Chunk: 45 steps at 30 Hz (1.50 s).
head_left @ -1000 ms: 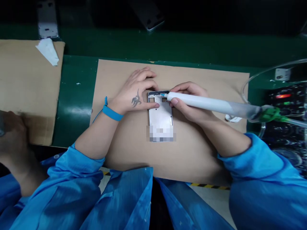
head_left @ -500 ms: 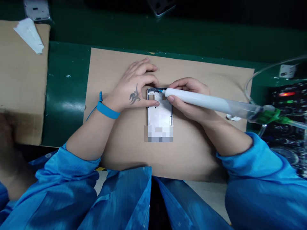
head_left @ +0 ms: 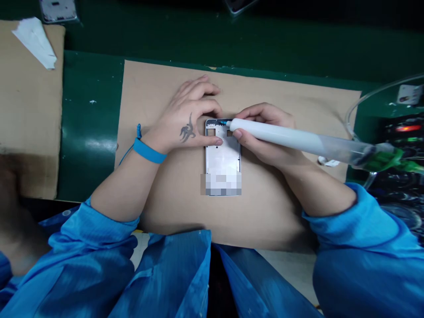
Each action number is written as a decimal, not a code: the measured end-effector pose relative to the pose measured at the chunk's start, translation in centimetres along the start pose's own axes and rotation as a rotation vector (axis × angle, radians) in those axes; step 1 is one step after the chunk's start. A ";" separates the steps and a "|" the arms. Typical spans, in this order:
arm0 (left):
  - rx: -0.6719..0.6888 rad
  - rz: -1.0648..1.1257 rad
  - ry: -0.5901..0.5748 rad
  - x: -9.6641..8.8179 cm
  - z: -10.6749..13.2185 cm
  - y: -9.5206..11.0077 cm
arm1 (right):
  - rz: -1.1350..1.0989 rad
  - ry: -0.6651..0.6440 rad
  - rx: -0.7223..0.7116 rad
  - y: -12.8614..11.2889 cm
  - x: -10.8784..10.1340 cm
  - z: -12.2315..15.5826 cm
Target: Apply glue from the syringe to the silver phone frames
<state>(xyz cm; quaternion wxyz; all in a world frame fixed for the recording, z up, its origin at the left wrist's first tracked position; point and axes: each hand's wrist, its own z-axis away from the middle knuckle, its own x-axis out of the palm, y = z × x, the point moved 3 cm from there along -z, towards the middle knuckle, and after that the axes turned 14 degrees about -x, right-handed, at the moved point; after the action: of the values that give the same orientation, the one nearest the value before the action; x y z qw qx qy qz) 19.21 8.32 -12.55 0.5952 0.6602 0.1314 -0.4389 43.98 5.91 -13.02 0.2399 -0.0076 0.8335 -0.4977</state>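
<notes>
A silver phone frame [head_left: 222, 161] lies flat on a cardboard sheet, its lower end hidden by blurred blocks. My left hand [head_left: 192, 117] grips its upper left part, the thumb lying on the inner face and the index finger at the top edge. In my right hand [head_left: 268, 132] is a white dispensing syringe [head_left: 281, 135], pinched close to its front end. The syringe's blue needle tip points left and sits at the dark strip along the frame's top edge. Whether the tip touches cannot be made out.
The cardboard sheet [head_left: 165, 194] covers the green table [head_left: 92, 101]. A clear tube [head_left: 356, 106] loops at the right, by dark equipment [head_left: 404, 154] with a red light. Another cardboard [head_left: 29, 110] with a white paper scrap [head_left: 35, 42] lies left. A person's blurred arm [head_left: 20, 234] shows lower left.
The whole view has shifted slightly. Both hands keep their grips, and the syringe tip stays at the frame's top edge with hardly any visible movement.
</notes>
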 end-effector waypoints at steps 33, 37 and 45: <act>-0.039 0.023 -0.038 -0.2 0.0 0.7 | -0.008 -0.011 0.060 -0.1 -0.4 -0.2; -0.035 0.063 -0.032 -0.3 0.0 0.9 | 0.010 -0.001 0.102 -0.4 -0.4 -0.2; -0.008 0.025 -0.035 0.1 -0.1 0.2 | 0.063 0.038 0.076 -0.2 -0.6 -0.1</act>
<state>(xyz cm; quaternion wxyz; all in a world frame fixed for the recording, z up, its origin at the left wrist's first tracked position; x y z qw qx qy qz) 19.46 8.36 -12.54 0.6054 0.6517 0.1145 -0.4424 44.42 6.06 -12.62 0.2398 0.0370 0.8181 -0.5214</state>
